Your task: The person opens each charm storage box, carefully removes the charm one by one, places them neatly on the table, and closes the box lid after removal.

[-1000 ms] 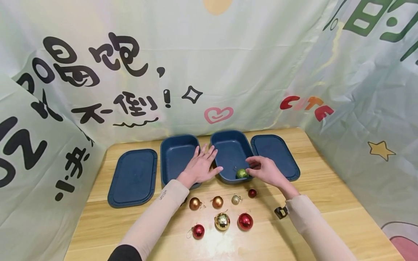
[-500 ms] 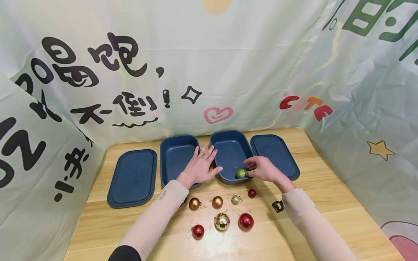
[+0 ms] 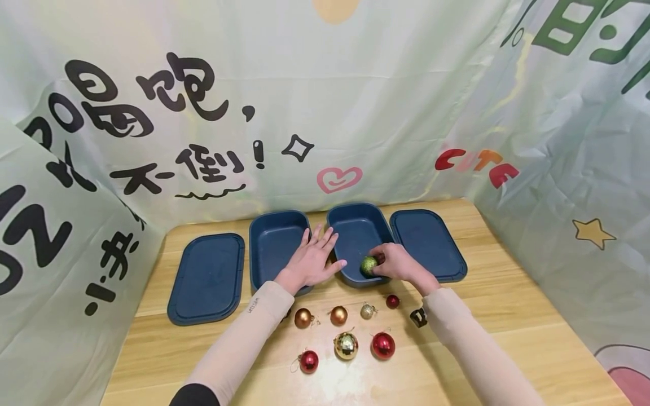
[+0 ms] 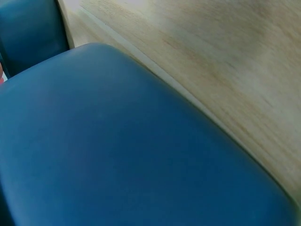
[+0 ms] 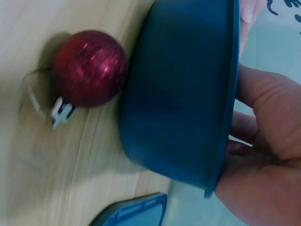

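In the head view my right hand (image 3: 401, 263) reaches over the near right rim of the right blue box (image 3: 355, 231). Its thumb and fingers pinch a glittery green Christmas bauble (image 3: 368, 266) low inside that box. The right wrist view shows the hand (image 5: 275, 122) behind the box wall (image 5: 178, 89), which hides the green bauble. My left hand (image 3: 313, 256) lies with fingers spread over the gap between the two boxes, across the right rim of the left blue box (image 3: 274, 242). The left wrist view holds mostly a box's outer wall (image 4: 131, 141).
Closest to the right box is a small dark red bauble (image 3: 392, 301), also large in the right wrist view. Several more baubles, including a shiny gold one (image 3: 346, 345) and a red one (image 3: 383, 345), lie nearer. Flat blue lids flank the boxes, left (image 3: 205, 279) and right (image 3: 431, 242).
My right hand has moved left and deeper into the right box, and its fingers have closed on the green bauble, which has shifted slightly left. The left hand has stayed put.
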`<action>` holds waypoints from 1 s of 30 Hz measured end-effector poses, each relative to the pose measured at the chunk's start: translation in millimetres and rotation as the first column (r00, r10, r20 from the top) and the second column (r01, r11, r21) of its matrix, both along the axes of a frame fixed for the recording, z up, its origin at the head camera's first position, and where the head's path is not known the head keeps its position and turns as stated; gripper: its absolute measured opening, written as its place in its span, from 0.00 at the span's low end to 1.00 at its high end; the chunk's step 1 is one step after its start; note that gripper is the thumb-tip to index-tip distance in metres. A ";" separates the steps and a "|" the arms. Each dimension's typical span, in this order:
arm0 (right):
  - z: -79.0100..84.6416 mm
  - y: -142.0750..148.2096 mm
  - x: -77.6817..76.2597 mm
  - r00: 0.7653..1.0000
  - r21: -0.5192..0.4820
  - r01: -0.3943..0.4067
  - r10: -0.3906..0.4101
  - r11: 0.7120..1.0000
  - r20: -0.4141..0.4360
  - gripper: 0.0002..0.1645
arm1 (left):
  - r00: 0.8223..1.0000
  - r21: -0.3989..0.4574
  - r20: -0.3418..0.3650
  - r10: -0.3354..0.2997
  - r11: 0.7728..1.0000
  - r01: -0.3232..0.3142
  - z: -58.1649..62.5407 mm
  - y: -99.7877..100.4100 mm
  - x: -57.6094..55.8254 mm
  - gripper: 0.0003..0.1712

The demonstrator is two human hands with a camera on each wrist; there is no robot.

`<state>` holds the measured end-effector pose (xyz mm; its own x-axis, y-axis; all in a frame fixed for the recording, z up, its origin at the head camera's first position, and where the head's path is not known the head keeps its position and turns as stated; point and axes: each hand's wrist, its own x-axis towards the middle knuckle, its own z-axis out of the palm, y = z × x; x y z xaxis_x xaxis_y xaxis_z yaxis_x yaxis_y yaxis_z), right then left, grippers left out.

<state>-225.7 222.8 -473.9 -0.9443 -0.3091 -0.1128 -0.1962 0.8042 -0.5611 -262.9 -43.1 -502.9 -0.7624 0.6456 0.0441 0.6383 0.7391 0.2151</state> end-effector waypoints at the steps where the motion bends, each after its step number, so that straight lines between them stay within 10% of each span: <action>1: -0.8 -0.9 -1.1 1.000 -0.019 0.007 -0.007 1.000 0.011 0.28 | 1.000 -0.001 -0.001 0.002 1.000 -0.002 0.1 0.1 0.0 0.51; 30: -17.3 -7.9 -23.7 0.989 -0.126 -0.032 0.049 0.991 0.140 0.39 | 1.000 -0.001 -0.008 0.008 1.000 -0.008 -2.4 1.5 -0.8 0.50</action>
